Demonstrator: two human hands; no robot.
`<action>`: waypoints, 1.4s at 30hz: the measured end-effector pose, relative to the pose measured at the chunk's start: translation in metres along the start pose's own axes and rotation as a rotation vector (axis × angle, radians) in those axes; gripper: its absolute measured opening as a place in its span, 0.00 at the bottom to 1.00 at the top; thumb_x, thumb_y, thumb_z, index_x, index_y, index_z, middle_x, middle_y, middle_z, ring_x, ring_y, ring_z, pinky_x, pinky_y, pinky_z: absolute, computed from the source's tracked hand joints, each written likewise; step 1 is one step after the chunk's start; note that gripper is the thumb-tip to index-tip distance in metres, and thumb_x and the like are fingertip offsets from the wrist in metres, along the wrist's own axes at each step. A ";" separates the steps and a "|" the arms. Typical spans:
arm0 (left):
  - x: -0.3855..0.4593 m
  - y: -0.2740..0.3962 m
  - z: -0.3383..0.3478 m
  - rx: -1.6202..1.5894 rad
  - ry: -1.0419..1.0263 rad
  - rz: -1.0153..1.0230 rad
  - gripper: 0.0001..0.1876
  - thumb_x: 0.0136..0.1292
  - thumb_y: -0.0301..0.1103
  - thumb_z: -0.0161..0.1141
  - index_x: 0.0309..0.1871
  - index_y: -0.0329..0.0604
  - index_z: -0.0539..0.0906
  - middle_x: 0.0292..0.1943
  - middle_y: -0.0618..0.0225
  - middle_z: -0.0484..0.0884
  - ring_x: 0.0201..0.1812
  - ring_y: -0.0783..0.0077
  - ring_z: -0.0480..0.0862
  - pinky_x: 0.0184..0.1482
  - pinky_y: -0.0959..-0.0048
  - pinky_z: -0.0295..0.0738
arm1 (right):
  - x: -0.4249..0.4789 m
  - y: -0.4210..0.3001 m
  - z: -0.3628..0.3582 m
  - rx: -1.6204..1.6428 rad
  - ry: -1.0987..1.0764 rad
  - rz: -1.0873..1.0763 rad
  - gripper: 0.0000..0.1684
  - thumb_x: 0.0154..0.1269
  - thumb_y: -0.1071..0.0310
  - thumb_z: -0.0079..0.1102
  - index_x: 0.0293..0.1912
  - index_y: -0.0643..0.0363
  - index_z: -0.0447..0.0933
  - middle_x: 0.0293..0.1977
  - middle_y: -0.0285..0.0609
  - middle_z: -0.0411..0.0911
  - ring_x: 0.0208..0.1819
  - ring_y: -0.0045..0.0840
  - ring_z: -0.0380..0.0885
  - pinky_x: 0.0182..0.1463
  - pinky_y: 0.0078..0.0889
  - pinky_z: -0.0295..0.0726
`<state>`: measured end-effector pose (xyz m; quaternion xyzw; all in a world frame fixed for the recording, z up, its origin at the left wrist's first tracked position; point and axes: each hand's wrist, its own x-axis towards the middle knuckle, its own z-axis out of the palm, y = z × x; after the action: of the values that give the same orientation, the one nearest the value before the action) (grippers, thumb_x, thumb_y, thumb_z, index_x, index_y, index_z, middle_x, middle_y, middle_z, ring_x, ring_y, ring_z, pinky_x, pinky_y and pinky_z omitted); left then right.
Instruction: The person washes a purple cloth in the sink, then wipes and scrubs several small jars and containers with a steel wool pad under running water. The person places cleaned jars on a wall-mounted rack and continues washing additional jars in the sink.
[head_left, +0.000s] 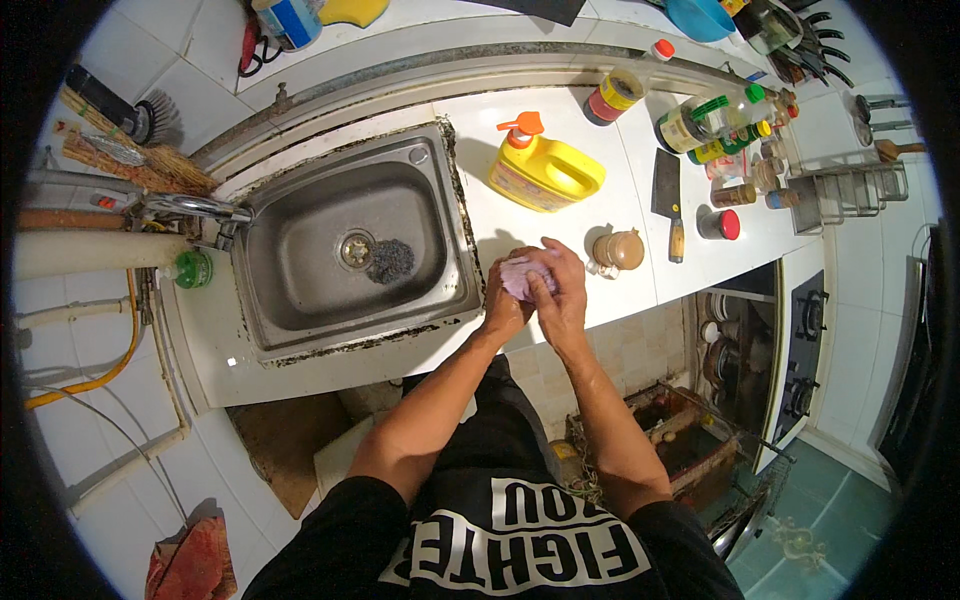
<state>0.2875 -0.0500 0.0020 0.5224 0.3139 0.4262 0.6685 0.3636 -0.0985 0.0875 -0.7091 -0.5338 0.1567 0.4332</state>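
Note:
A crumpled light purple cloth (523, 277) is bunched between my two hands, just right of the sink above the counter's front edge. My left hand (505, 300) grips it from the left, and my right hand (562, 289) closes over it from the right. Close to my right hand stands a brown-lidded jar (620, 250). Beyond my hands, a yellow jug (547, 174) with an orange pump top stands on the white counter (480, 191). To the left, the steel sink (300, 225) holds a dark scouring pad (391, 261) beside its drain.
A cleaver (667, 187) with a wooden handle lies on the right of the counter, near several bottles and a red-lidded jar (718, 224). The faucet (199, 206) reaches over the sink's left rim. A green bottle (193, 269) stands at the left. Below right is an open cupboard (739, 337).

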 end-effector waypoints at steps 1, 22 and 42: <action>-0.005 -0.002 0.002 -0.057 0.019 -0.077 0.18 0.52 0.28 0.68 0.48 0.41 0.83 0.40 0.59 0.85 0.40 0.56 0.85 0.44 0.65 0.79 | -0.002 0.004 0.002 0.121 0.034 0.086 0.21 0.63 0.69 0.63 0.56 0.61 0.77 0.58 0.48 0.74 0.61 0.37 0.70 0.65 0.37 0.69; -0.003 0.011 -0.003 0.422 -0.028 -0.043 0.25 0.50 0.29 0.70 0.53 0.40 0.76 0.46 0.55 0.83 0.50 0.47 0.81 0.53 0.57 0.74 | -0.015 0.019 0.000 0.643 0.141 0.509 0.18 0.67 0.72 0.63 0.54 0.69 0.76 0.42 0.42 0.82 0.43 0.21 0.79 0.46 0.23 0.80; -0.004 0.024 0.001 0.492 0.015 -0.063 0.28 0.48 0.29 0.73 0.54 0.43 0.76 0.47 0.56 0.83 0.51 0.46 0.79 0.54 0.57 0.72 | -0.008 0.040 -0.011 0.931 0.389 0.853 0.17 0.70 0.69 0.57 0.55 0.66 0.76 0.37 0.41 0.82 0.30 0.15 0.76 0.33 0.18 0.76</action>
<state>0.2808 -0.0513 0.0255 0.6561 0.4293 0.3197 0.5320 0.3928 -0.1133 0.0611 -0.6124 0.0053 0.3979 0.6831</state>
